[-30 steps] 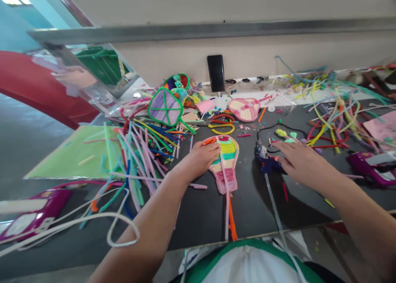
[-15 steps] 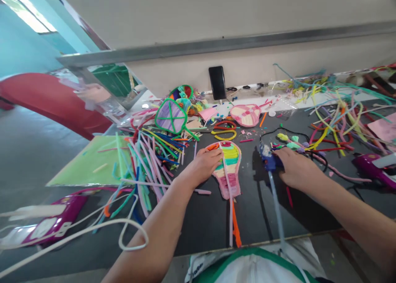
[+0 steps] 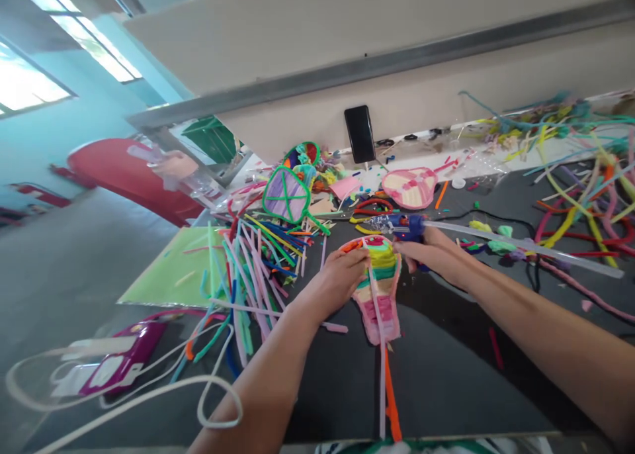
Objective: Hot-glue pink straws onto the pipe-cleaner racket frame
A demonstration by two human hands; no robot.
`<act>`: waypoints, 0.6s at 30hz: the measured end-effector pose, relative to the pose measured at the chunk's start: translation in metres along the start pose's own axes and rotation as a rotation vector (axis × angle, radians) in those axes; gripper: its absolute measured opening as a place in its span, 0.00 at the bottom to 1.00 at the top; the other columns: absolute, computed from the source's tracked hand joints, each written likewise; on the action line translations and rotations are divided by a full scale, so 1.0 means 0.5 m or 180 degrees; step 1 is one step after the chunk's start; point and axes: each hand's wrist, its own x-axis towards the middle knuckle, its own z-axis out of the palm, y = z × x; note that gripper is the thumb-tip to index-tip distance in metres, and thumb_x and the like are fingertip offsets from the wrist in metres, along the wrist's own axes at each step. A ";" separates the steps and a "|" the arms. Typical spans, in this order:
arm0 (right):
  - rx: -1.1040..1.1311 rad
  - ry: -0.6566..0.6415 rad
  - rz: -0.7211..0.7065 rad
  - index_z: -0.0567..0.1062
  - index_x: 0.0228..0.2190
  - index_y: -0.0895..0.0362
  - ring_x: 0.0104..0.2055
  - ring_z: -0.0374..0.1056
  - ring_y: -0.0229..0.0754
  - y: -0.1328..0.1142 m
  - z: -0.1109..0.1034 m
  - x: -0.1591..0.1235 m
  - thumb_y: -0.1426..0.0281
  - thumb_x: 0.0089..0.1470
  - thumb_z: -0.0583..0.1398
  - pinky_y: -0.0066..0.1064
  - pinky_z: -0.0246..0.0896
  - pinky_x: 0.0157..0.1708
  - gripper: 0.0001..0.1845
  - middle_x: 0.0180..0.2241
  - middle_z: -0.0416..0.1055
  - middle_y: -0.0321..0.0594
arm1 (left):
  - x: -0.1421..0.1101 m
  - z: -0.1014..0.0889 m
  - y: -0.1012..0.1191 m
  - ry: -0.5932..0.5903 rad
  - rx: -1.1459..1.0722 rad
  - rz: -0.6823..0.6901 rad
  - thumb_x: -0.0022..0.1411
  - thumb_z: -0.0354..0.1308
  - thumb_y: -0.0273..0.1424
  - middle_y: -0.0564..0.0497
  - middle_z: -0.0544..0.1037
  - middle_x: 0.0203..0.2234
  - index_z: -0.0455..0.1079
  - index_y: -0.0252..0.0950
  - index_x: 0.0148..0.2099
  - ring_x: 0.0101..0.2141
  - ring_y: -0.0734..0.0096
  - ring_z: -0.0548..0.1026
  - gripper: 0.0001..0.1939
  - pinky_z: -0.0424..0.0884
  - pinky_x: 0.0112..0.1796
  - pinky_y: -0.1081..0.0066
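Note:
A bulb-shaped craft piece [image 3: 381,288] with bands of orange, yellow, teal, cream and pink and a pink border lies on the dark table. A lavender pipe cleaner [image 3: 381,361] runs down its middle and past its narrow end, beside an orange pipe cleaner [image 3: 391,401]. My left hand [image 3: 342,275] is closed, its fingertips pinching the lavender one down near the wide end. My right hand [image 3: 431,252] grips a blue hot glue gun [image 3: 407,226] over the piece's upper right edge, nozzle pointing left. A long clear glue stick [image 3: 526,242] sticks out of its back.
Several pipe cleaners [image 3: 253,269] lie left, partly on a green sheet [image 3: 173,269]. Behind are a purple green-edged craft piece [image 3: 286,194], a pink one [image 3: 409,188], scissors [image 3: 370,227] and a phone [image 3: 360,134]. A white cable [image 3: 149,394] loops at front left.
My right hand has brought the glue gun leftward to the craft piece and turned it, so its nozzle now points left. My left hand stays on the piece. The view has shifted.

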 end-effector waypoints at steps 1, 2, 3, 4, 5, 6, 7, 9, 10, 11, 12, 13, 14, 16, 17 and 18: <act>0.0046 -0.0002 -0.0021 0.72 0.25 0.58 0.20 0.64 0.37 0.010 0.004 0.004 0.62 0.54 0.59 0.28 0.56 0.25 0.12 0.15 0.67 0.34 | 0.001 -0.001 0.000 0.0012 -0.0024 0.0017 0.71 0.46 0.30 0.42 0.75 0.54 0.69 0.35 0.55 0.56 0.64 0.71 0.16 0.65 0.57 0.60; 0.0100 -0.0003 -0.0059 0.72 0.27 0.58 0.21 0.64 0.37 0.019 0.005 0.006 0.62 0.55 0.59 0.28 0.56 0.26 0.12 0.15 0.68 0.33 | 0.002 0.000 0.000 0.0048 -0.0050 0.0035 0.71 0.46 0.30 0.42 0.75 0.54 0.69 0.35 0.55 0.56 0.64 0.72 0.16 0.65 0.57 0.60; 0.0149 0.0002 -0.0098 0.73 0.29 0.58 0.21 0.65 0.38 0.027 0.004 0.007 0.63 0.55 0.59 0.28 0.56 0.26 0.11 0.16 0.68 0.33 | 0.003 0.000 -0.002 0.0097 -0.0070 0.0067 0.71 0.46 0.30 0.41 0.75 0.54 0.69 0.35 0.55 0.56 0.64 0.72 0.16 0.66 0.57 0.60; 0.0181 -0.0003 -0.0117 0.73 0.31 0.59 0.22 0.65 0.38 0.034 0.001 0.006 0.63 0.55 0.59 0.28 0.56 0.26 0.11 0.16 0.69 0.33 | 0.004 0.002 -0.003 0.0153 -0.0079 0.0106 0.71 0.46 0.30 0.41 0.75 0.54 0.69 0.34 0.55 0.55 0.64 0.72 0.16 0.67 0.57 0.60; 0.0185 -0.0027 -0.0109 0.73 0.33 0.58 0.22 0.66 0.38 0.038 -0.002 0.006 0.62 0.55 0.59 0.28 0.56 0.26 0.11 0.16 0.69 0.33 | 0.005 0.004 -0.005 0.0211 -0.0071 0.0127 0.71 0.46 0.30 0.41 0.76 0.53 0.70 0.34 0.55 0.55 0.64 0.73 0.16 0.68 0.56 0.60; 0.0174 -0.0034 -0.0081 0.73 0.33 0.58 0.22 0.66 0.38 0.041 -0.005 0.005 0.62 0.55 0.59 0.28 0.56 0.26 0.11 0.16 0.69 0.33 | 0.007 0.005 -0.006 0.0264 -0.0050 0.0142 0.71 0.46 0.30 0.41 0.76 0.52 0.71 0.34 0.54 0.54 0.65 0.73 0.16 0.68 0.56 0.60; 0.0153 -0.0045 -0.0051 0.73 0.32 0.58 0.22 0.66 0.39 0.043 -0.008 0.005 0.62 0.55 0.59 0.28 0.56 0.26 0.11 0.16 0.69 0.33 | 0.009 0.006 -0.006 0.0298 -0.0021 0.0154 0.71 0.46 0.29 0.41 0.77 0.51 0.71 0.34 0.53 0.54 0.65 0.74 0.15 0.69 0.55 0.61; 0.0068 -0.0091 0.0024 0.72 0.28 0.58 0.21 0.66 0.39 0.043 -0.010 0.008 0.62 0.54 0.59 0.29 0.57 0.26 0.11 0.16 0.69 0.33 | 0.013 0.006 -0.005 0.0336 0.0031 0.0168 0.71 0.46 0.29 0.41 0.78 0.50 0.72 0.34 0.50 0.53 0.65 0.75 0.15 0.69 0.54 0.61; 0.0018 -0.0122 0.0078 0.72 0.26 0.57 0.21 0.66 0.39 0.042 -0.010 0.011 0.62 0.53 0.59 0.29 0.57 0.26 0.12 0.15 0.69 0.34 | 0.016 0.004 -0.003 0.0358 0.0043 0.0180 0.72 0.45 0.29 0.41 0.79 0.48 0.73 0.34 0.49 0.52 0.65 0.75 0.15 0.69 0.54 0.61; -0.0027 -0.0146 0.0139 0.71 0.24 0.57 0.21 0.66 0.39 0.041 -0.009 0.013 0.62 0.52 0.60 0.29 0.58 0.26 0.12 0.15 0.69 0.34 | 0.018 0.001 -0.001 0.0369 0.0042 0.0199 0.72 0.45 0.28 0.41 0.79 0.48 0.73 0.33 0.47 0.52 0.66 0.75 0.15 0.69 0.55 0.62; -0.0063 -0.0180 0.0206 0.71 0.23 0.57 0.20 0.65 0.39 0.040 -0.008 0.015 0.62 0.52 0.60 0.29 0.58 0.25 0.12 0.15 0.69 0.35 | 0.020 -0.001 0.001 0.0377 0.0034 0.0220 0.72 0.45 0.28 0.41 0.79 0.47 0.73 0.32 0.46 0.51 0.67 0.76 0.14 0.69 0.54 0.63; -0.0079 -0.0201 0.0267 0.71 0.23 0.57 0.20 0.65 0.39 0.040 -0.007 0.017 0.62 0.52 0.60 0.29 0.57 0.24 0.13 0.15 0.70 0.35 | 0.022 -0.004 0.002 0.0380 0.0026 0.0222 0.72 0.46 0.28 0.41 0.79 0.47 0.73 0.32 0.45 0.51 0.67 0.76 0.14 0.69 0.54 0.63; -0.0088 -0.0224 0.0317 0.71 0.24 0.57 0.20 0.65 0.38 0.040 -0.005 0.018 0.62 0.51 0.60 0.29 0.57 0.24 0.12 0.15 0.70 0.35 | 0.022 -0.006 0.003 0.0366 0.0021 0.0207 0.71 0.46 0.28 0.41 0.79 0.48 0.73 0.32 0.45 0.51 0.67 0.76 0.14 0.69 0.53 0.64; -0.0084 -0.0262 0.0353 0.71 0.25 0.57 0.20 0.66 0.38 0.041 -0.003 0.019 0.62 0.52 0.60 0.28 0.57 0.23 0.12 0.15 0.70 0.35 | 0.022 -0.009 0.004 0.0276 0.0009 0.0144 0.71 0.47 0.28 0.42 0.78 0.50 0.73 0.33 0.46 0.52 0.66 0.75 0.13 0.70 0.50 0.64; -0.0084 -0.0290 0.0355 0.71 0.25 0.57 0.20 0.66 0.38 0.042 -0.002 0.019 0.61 0.52 0.60 0.28 0.57 0.23 0.12 0.15 0.71 0.36 | 0.021 -0.009 0.004 0.0224 -0.0006 0.0103 0.71 0.47 0.28 0.42 0.78 0.51 0.73 0.34 0.47 0.52 0.65 0.75 0.13 0.70 0.49 0.64; -0.0078 -0.0319 0.0341 0.71 0.25 0.58 0.20 0.66 0.38 0.043 -0.001 0.018 0.61 0.52 0.60 0.28 0.57 0.23 0.12 0.16 0.71 0.36 | 0.020 -0.010 0.004 0.0177 -0.0027 0.0066 0.71 0.47 0.29 0.42 0.77 0.51 0.72 0.34 0.48 0.53 0.65 0.75 0.13 0.69 0.48 0.64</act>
